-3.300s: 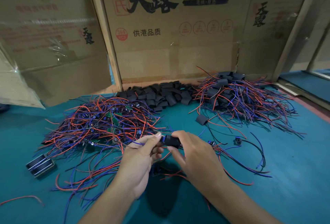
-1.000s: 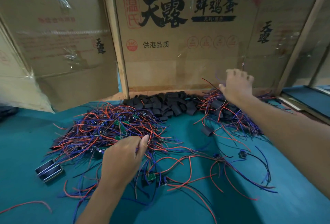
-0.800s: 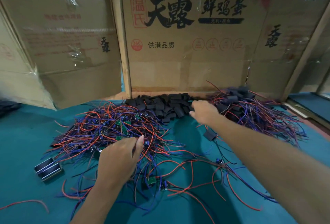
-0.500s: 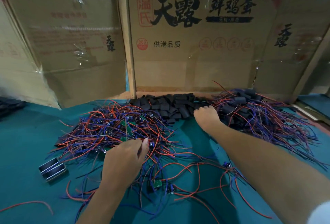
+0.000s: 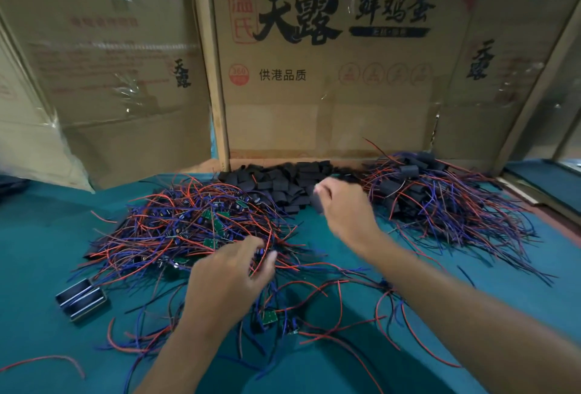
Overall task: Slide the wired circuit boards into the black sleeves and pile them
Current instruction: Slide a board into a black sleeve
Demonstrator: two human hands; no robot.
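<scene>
A tangle of green circuit boards with red and blue wires (image 5: 188, 227) lies at the left on the teal table. Behind it is a heap of empty black sleeves (image 5: 276, 181). At the right sits the pile of sleeved boards (image 5: 440, 199) with wires fanning out. My right hand (image 5: 342, 205) is at the near edge of the sleeve heap, fingers pinched on a black sleeve (image 5: 316, 200), blurred by motion. My left hand (image 5: 229, 274) rests in the wire tangle, fingers curled around red and blue wires.
Cardboard boxes (image 5: 314, 63) wall off the back of the table. Two small metal-edged black blocks (image 5: 81, 299) lie at the near left. Loose wired boards (image 5: 270, 318) are scattered between my arms. A stray red wire (image 5: 44, 360) lies at the bottom left.
My right hand dropped a sleeved board on the right pile, swung left to the sleeve heap and now lifts a sleeve toward me. My left hand stayed in the tangle, closing on wires.
</scene>
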